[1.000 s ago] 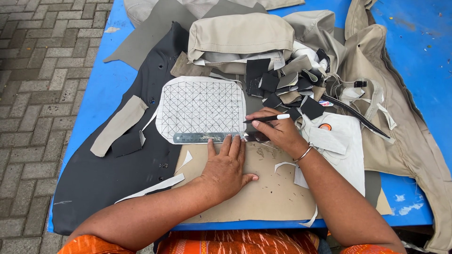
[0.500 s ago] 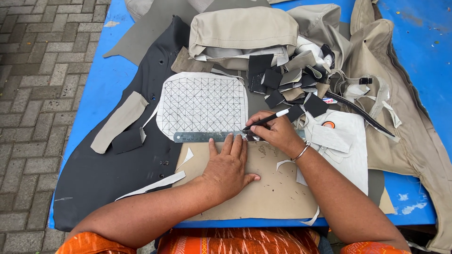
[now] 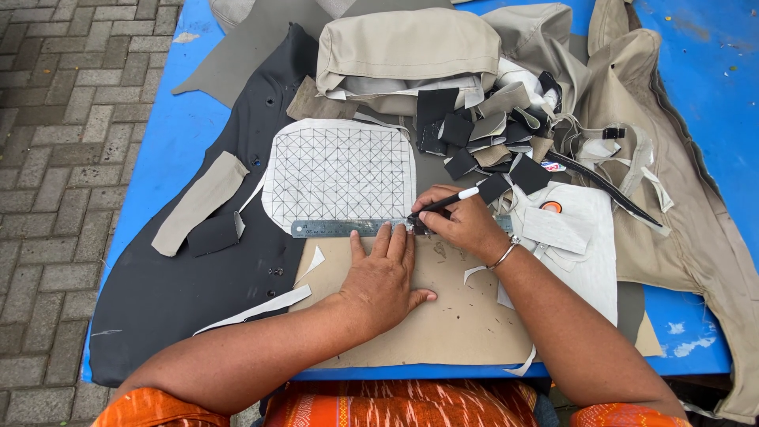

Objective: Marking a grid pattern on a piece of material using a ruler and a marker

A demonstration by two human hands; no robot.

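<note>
Your left hand [image 3: 383, 277] lies flat, fingers spread, pressing the ruler [image 3: 348, 228]. Your right hand [image 3: 462, 223] pinches the pen [image 3: 443, 203], tip touching the ruler's edge.

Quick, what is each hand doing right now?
Left hand: open, pressed flat, fingertips holding down the metal ruler.
Right hand: closed around a black pen, tip at the ruler's edge.
</note>
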